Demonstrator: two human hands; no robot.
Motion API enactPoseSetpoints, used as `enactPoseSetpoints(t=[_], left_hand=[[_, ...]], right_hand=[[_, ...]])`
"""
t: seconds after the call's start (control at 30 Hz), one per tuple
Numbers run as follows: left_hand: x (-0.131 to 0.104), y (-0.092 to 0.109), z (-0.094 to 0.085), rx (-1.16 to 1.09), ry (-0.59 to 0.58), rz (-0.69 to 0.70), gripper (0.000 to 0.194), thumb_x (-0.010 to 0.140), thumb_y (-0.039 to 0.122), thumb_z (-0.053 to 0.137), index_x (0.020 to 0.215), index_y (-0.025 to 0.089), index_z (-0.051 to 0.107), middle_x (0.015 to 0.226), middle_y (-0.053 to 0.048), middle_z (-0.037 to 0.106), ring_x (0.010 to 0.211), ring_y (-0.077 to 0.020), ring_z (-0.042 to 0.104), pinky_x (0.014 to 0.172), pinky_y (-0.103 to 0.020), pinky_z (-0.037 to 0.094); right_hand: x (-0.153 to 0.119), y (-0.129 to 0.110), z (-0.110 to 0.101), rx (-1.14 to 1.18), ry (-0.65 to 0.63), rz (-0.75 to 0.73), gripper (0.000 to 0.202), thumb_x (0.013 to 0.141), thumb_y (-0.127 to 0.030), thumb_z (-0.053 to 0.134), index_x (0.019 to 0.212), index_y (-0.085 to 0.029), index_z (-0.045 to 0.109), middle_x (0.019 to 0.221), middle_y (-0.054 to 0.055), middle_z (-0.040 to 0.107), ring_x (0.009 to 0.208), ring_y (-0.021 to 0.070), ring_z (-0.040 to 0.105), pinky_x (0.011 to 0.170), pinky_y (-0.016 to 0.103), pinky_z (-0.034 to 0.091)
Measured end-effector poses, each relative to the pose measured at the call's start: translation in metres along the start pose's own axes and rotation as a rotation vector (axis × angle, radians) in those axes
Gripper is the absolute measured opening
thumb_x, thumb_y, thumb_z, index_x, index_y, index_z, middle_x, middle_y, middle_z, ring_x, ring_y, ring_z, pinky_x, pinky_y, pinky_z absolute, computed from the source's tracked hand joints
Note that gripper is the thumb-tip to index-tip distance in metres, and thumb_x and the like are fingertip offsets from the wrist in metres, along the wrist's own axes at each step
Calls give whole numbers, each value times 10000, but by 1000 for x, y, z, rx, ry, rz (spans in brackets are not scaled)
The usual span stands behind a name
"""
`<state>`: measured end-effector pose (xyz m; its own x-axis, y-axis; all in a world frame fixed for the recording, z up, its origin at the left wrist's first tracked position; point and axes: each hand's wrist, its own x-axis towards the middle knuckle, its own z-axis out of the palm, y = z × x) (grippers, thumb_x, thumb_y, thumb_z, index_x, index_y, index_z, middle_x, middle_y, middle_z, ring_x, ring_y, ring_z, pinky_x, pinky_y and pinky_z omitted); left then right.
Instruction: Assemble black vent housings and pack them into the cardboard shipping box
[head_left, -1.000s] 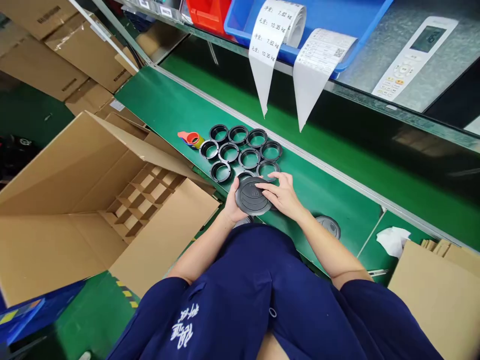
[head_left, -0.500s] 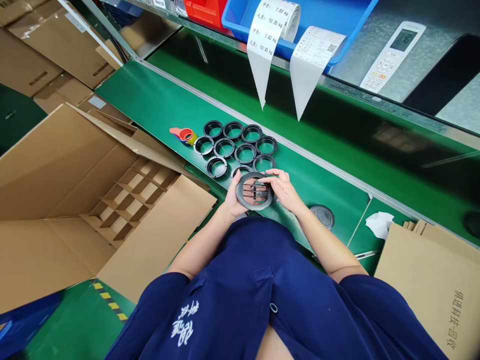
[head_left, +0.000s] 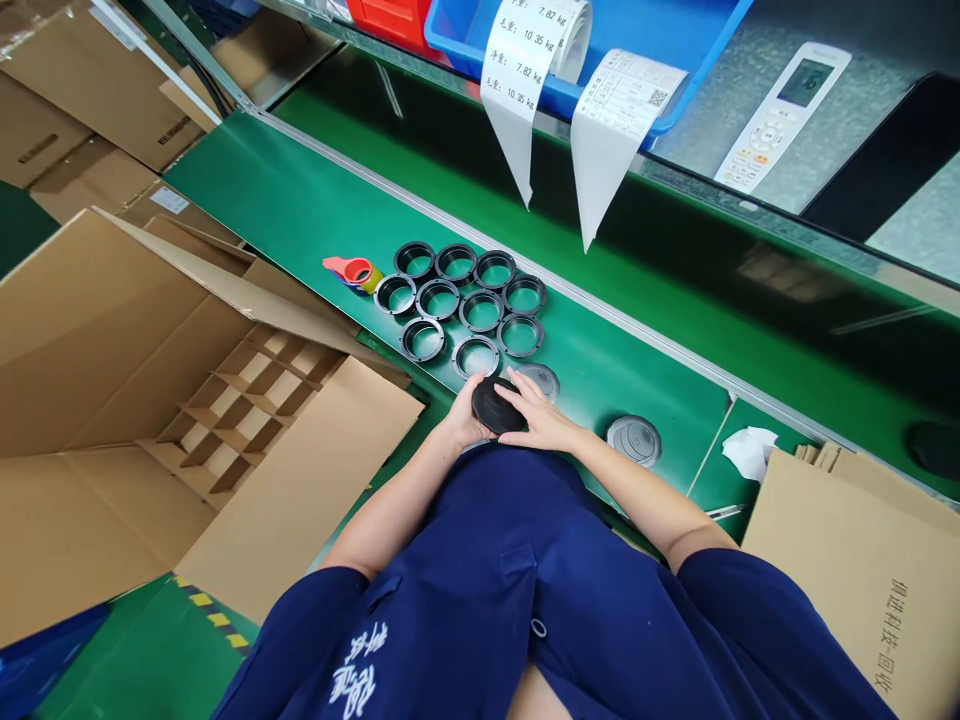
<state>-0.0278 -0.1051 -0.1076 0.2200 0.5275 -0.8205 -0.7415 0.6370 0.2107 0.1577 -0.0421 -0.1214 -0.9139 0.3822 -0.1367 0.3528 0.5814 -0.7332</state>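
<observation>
Close to my body, a round black part (head_left: 498,405) is held between both hands. My left hand (head_left: 466,415) grips its left side, and my right hand (head_left: 536,414) rests with its fingers on its right side and top. Just beyond, several black rings (head_left: 481,311) stand in loose rows on the green bench (head_left: 277,195). One grey disc (head_left: 540,381) lies right behind my right hand, and another grey disc (head_left: 634,440) is farther right. A red, yellow and blue object (head_left: 358,273) sits left of the rings.
An open carton (head_left: 300,480) with cardboard dividers stands at the left. Label strips hang from a blue bin (head_left: 690,60) on the shelf above. A white remote (head_left: 787,115), crumpled white paper (head_left: 750,452) and flat cardboard (head_left: 847,570) are at the right.
The part in my hands has turned from its open, slatted side to a solid black face. Both hands have come slightly nearer my body, uncovering the front ring and a grey disc.
</observation>
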Motion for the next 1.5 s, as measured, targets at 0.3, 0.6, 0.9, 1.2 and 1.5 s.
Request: enactPoseSetpoints(t=[0.3, 0.6, 0.9, 1.2, 1.5], left_hand=[[49, 1, -16, 701, 145, 363, 911, 872, 845, 194, 1400, 188, 539, 1418, -207, 565, 1260, -352, 590, 991, -539, 517], [73, -25, -36, 1604, -96, 663, 539, 940, 393, 560, 1443, 205, 518, 1612, -149, 384, 1458, -312, 406, 1215, -546, 278], [83, -31, -53, 1773, -184, 782, 520, 928, 275, 585, 1442, 234, 517, 1596, -108, 424, 1460, -293, 411, 1206, -498, 366], [77, -23, -52, 1813, -228, 820, 466, 954, 266, 541, 1418, 230, 540, 1567, -103, 466, 1385, -281, 505, 1152, -484, 447], [73, -15, -48, 1770, -202, 823, 424, 978, 287, 481, 1389, 226, 565, 1526, -118, 516, 1369, -247, 534, 1132, -454, 475]], right_hand=[[85, 68, -19, -73, 330, 370, 1243, 690, -546, 805, 1635, -160, 95, 1559, 240, 210, 1410, 422, 278, 1143, 594, 309], [113, 101, -7, -328, 214, 463, 1159, 709, -614, 754, 1608, -128, 207, 1555, 254, 257, 1315, 414, 375, 1106, 534, 313], [50, 115, -17, -331, 326, 713, 1152, 720, -668, 721, 1599, -129, 204, 1544, 262, 274, 1320, 417, 379, 1098, 539, 322], [35, 145, -40, -384, 532, 808, 1161, 748, -654, 702, 1609, -103, 151, 1557, 278, 234, 1406, 427, 255, 1139, 594, 249], [48, 135, -59, -357, 434, 748, 1028, 885, -657, 573, 1618, -65, 162, 1668, 259, 89, 1543, 409, 58, 1217, 613, 32]])
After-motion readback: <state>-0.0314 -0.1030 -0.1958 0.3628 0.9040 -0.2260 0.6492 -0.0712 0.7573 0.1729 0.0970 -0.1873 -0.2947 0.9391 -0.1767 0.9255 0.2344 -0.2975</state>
